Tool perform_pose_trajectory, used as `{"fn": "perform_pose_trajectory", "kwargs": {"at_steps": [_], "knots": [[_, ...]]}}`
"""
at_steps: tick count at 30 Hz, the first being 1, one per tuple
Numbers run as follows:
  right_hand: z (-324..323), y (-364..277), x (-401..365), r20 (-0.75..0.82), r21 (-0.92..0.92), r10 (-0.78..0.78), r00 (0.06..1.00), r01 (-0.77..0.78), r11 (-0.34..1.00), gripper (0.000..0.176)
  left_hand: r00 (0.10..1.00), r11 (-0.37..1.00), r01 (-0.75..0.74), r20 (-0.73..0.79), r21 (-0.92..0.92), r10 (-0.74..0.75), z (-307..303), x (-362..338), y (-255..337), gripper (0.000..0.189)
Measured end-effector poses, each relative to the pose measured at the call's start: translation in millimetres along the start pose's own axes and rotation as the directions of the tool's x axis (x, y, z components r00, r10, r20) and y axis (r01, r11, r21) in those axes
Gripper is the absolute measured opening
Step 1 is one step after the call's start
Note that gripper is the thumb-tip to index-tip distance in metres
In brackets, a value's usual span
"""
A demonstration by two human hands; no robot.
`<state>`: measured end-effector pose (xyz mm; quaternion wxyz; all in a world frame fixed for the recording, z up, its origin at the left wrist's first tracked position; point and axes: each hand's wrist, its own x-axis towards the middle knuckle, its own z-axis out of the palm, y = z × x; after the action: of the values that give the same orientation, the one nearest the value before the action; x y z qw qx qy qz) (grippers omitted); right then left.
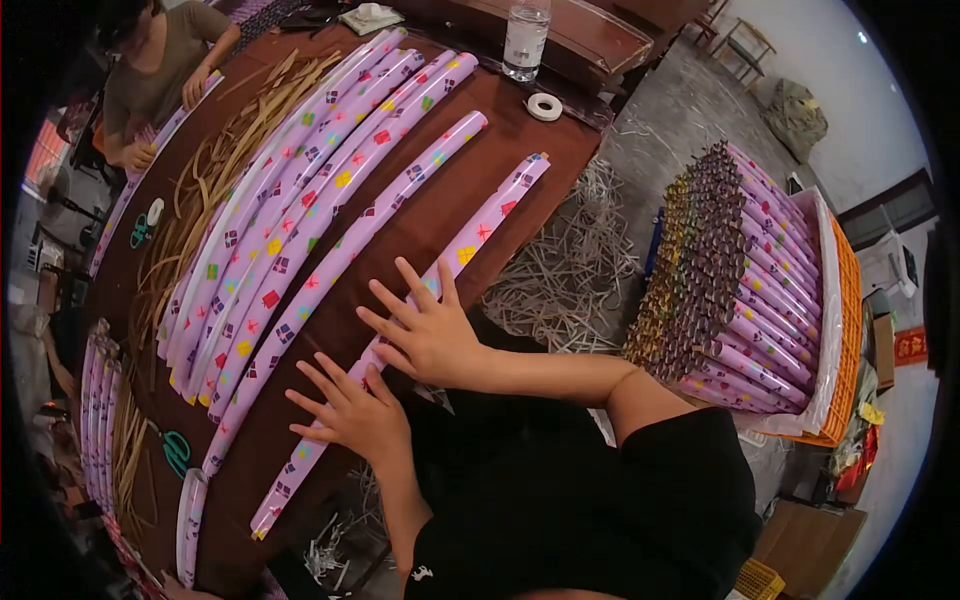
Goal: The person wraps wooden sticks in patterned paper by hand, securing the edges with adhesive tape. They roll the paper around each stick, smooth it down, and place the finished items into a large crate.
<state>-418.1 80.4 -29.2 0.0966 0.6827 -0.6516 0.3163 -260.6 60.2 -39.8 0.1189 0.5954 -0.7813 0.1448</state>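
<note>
A long pink roll (490, 222) with a colourful printed pattern lies along the near edge of the brown table (560, 150). My left hand (355, 412) rests on its lower middle part, fingers spread. Higher up on the same roll lies my right hand (430, 335), its fingers also apart, close to the left one. Neither hand is wrapped round anything. Beyond them a second patterned roll (345, 250) lies alone, then several more rolls (290, 200) side by side. Brown strips (200, 165) are heaped behind these.
A water bottle (525, 42) and a white tape roll (544, 107) stand at the far right corner. Green scissors (176, 452) lie at the left. An orange crate (845, 330) full of rolls is on the right, beside shredded strips (570, 260). A co-worker (165, 60) handles a roll.
</note>
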Motion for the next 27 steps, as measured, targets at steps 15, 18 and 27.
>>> {"fn": "perform_pose_trajectory", "kwargs": {"at_steps": [15,18,27], "knots": [[-56,173,-13,-0.289,-0.451,0.289,0.913,-0.396,0.800,0.047,0.999,1.000,0.002,-0.039,0.012,-0.001,4,1,-2,0.062],[-59,152,-5,-0.262,-0.320,0.258,0.930,-0.336,0.886,0.054,1.000,1.000,0.002,-0.011,0.013,-0.001,4,2,-1,0.064],[-7,35,0,0.108,0.007,-0.215,0.970,0.216,0.976,0.063,1.000,0.999,-0.009,0.012,0.049,0.009,2,5,-4,0.060]]}}
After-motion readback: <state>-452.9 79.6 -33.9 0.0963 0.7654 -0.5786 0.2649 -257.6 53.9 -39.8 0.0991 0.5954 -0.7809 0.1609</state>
